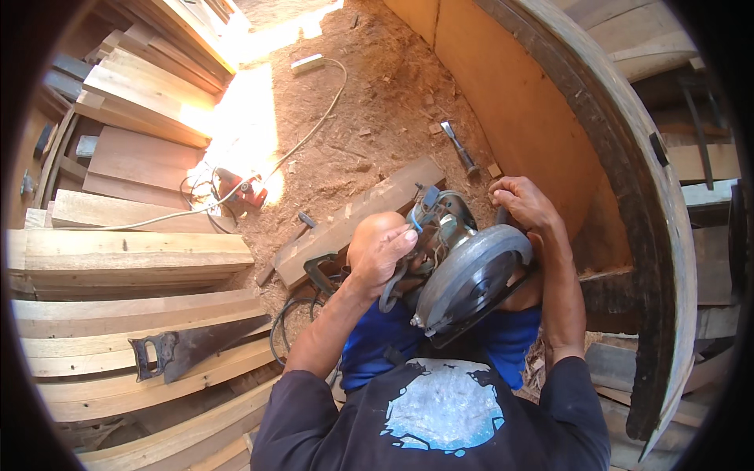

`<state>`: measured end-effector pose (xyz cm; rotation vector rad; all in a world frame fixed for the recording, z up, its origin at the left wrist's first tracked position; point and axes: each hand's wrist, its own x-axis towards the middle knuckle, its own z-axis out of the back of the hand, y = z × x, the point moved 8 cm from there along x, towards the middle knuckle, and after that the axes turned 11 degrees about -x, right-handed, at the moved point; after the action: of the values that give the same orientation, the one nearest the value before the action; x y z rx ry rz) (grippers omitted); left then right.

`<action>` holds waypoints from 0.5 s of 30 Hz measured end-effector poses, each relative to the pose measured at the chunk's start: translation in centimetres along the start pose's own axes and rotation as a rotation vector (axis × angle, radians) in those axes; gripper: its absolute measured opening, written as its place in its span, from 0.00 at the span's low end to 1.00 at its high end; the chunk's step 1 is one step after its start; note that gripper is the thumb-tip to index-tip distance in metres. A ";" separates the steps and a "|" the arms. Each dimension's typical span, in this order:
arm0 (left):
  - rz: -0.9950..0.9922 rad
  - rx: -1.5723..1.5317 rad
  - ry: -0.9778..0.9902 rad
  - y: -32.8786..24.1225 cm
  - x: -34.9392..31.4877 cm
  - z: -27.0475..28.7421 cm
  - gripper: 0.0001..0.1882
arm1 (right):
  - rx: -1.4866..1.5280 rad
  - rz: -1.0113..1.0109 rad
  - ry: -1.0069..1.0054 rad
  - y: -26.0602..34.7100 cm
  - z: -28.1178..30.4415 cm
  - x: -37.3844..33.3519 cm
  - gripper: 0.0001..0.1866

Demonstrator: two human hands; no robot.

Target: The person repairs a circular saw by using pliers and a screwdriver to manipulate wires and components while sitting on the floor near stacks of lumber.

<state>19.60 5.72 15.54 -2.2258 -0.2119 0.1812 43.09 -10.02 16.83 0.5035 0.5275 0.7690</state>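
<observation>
A circular saw (471,275) with a round grey guard and a dark disc blade rests tilted over my lap, its blade side facing me. My left hand (385,255) is closed on the saw's left side, thumb uppermost beside a short blue piece; its fingers are partly hidden. At the far right of the saw, my right hand (525,202) curls around a dark part that sticks out near the guard. Just beyond my knees lies a thick wooden beam (353,220) on the ground.
A handsaw (192,345) lies on stacked planks (133,251) at left. Beyond are a red power tool (242,188), a pale cable (314,129), a chisel (462,149) and a hammer (287,247) on sawdust. A curved wooden panel (542,102) stands close at right.
</observation>
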 end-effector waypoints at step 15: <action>-0.190 -0.346 -0.286 -7.1 -9.2 6.1 0.32 | -0.472 -0.360 0.211 -11.2 -13.9 11.8 0.19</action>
<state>8.80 12.68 17.93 -2.4976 -0.6501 0.3837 47.45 -4.79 -3.47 -0.1122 0.5890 0.5750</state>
